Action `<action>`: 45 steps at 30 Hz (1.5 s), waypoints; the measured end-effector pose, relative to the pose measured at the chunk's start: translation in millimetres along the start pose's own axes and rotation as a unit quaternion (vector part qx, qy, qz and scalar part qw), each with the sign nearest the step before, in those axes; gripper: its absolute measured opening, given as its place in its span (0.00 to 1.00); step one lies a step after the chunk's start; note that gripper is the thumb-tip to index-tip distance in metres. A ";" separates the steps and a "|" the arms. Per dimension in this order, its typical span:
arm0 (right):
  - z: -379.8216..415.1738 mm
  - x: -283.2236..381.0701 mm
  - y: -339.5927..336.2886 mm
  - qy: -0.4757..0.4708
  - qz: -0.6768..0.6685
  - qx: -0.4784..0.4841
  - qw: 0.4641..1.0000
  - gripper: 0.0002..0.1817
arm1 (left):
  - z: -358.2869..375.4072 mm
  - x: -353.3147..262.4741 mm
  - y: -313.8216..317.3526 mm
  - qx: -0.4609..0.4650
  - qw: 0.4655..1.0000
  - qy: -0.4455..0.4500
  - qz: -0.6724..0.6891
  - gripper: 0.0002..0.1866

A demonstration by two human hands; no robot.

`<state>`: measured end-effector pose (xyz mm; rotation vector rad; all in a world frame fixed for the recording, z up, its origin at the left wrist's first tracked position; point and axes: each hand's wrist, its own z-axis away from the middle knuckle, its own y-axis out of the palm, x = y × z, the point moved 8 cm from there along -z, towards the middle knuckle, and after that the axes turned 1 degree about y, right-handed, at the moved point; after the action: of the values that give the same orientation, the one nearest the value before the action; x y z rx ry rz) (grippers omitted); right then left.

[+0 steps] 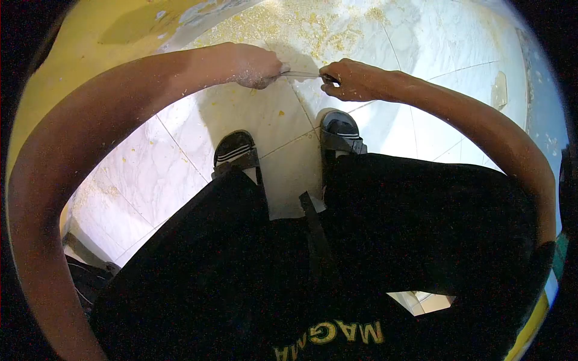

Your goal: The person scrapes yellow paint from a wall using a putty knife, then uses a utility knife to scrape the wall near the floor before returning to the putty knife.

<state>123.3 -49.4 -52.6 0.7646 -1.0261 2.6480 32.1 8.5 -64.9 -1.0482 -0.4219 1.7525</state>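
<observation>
A thin, narrow pale strip (303,74) spans the gap between my two hands, held over the floor beyond my feet. My left hand (257,66) is closed in a fist around its left end, with pale dust on the knuckles. At the other end, my right hand (355,81) pinches it between bent fingers and thumb, where a small dark part shows in the grip. I cannot tell what the strip is, since both its ends are hidden in my hands.
Yellow flakes (313,30) lie scattered over the white marble-look tile floor (150,162). A yellow surface (114,36) with pale worn patches is at upper left, a bluish one (548,108) at right. My feet wear dark striped sandals (236,147).
</observation>
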 end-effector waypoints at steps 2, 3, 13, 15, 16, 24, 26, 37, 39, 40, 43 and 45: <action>1.7 3.1 -1.8 -0.005 0.025 0.007 1.000 0.15 | 2.7 -1.5 1.2 0.025 1.000 0.014 0.009 0.12; 1.1 2.1 -1.0 -0.005 0.025 0.005 1.000 0.15 | 4.1 -1.1 1.1 0.025 1.000 0.014 0.008 0.12; 2.7 0.0 -1.8 -0.003 0.049 0.006 0.999 0.15 | 2.8 12.9 7.1 -0.006 1.000 0.009 -0.014 0.20; 3.1 -2.9 -0.2 0.011 0.046 0.015 0.999 0.16 | 2.8 12.3 7.1 -0.010 1.000 0.020 -0.017 0.21; 2.8 -3.4 0.8 0.010 0.044 0.013 0.999 0.16 | 4.3 11.6 5.8 -0.001 1.000 0.011 -0.014 0.21; 2.0 -5.1 1.0 0.008 0.059 0.008 0.998 0.15 | 6.9 10.4 1.3 -0.022 1.000 0.007 -0.009 0.22; 3.0 -4.4 0.4 0.024 0.065 0.019 0.997 0.15 | 6.3 13.4 4.3 0.030 0.999 -0.033 -0.029 0.22; 2.6 -3.7 0.7 0.025 0.057 0.018 0.998 0.12 | 1.5 24.2 15.0 -0.014 0.998 0.006 -0.054 0.21; 4.2 -5.3 0.8 0.042 0.063 0.020 0.997 0.12 | 0.5 24.4 15.7 -0.026 0.998 0.013 -0.057 0.21; 4.8 -6.9 2.1 0.049 0.068 0.027 0.996 0.12 | 0.6 24.7 18.1 -0.009 0.998 0.011 -0.062 0.19; 8.6 -8.4 2.8 0.055 0.087 0.042 0.994 0.12 | 5.1 20.8 15.6 -0.010 0.997 0.031 -0.068 0.16; 9.4 -16.3 6.5 0.053 0.101 0.051 0.992 0.12 | 6.2 16.7 12.4 -0.029 0.996 0.054 -0.069 0.15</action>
<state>138.4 -60.6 -59.1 0.5569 -0.9945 2.8978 18.0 19.0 -77.6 -1.1241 -0.4686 1.5612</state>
